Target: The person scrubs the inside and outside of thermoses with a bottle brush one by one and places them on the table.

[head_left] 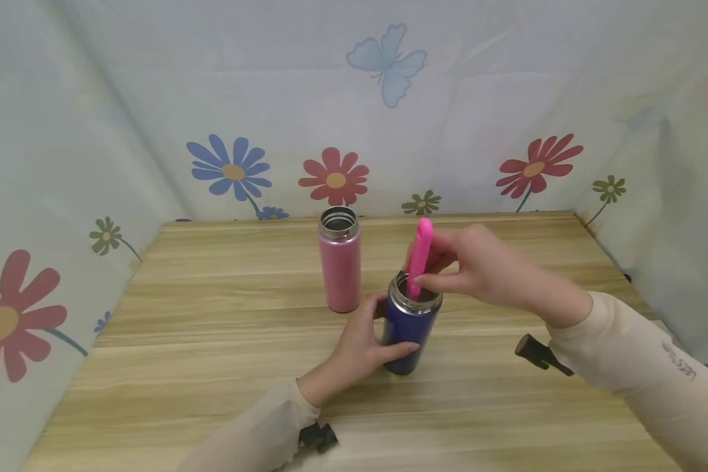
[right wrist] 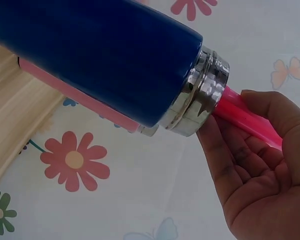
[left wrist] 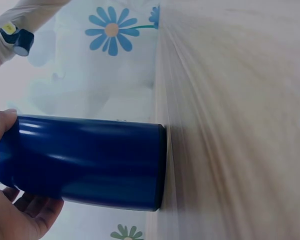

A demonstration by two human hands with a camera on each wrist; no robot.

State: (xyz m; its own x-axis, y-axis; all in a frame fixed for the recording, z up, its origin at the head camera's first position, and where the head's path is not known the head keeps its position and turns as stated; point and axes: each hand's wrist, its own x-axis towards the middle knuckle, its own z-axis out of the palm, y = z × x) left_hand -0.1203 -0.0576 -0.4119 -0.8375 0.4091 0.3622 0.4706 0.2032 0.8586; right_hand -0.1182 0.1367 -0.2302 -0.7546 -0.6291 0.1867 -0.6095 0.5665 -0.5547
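Note:
A dark blue bottle (head_left: 408, 326) with a bare steel neck and no lid stands on the wooden table, tilted slightly. My left hand (head_left: 356, 344) grips its side, thumb across the front and fingers behind. In the left wrist view the black-edged base of the bottle (left wrist: 100, 162) is right at the tabletop. My right hand (head_left: 478, 265) pinches a bright pink handle (head_left: 421, 252) between thumb and fingers. The handle has a hole near its top, and its lower end goes into the bottle's mouth. Whatever is on that end is hidden inside the bottle.
A pink bottle (head_left: 341, 272), also lidless, stands upright just behind and left of the blue one. The light wooden table (head_left: 212, 328) is bordered at the back and sides by a white cloth (head_left: 271, 78) printed with flowers and a butterfly.

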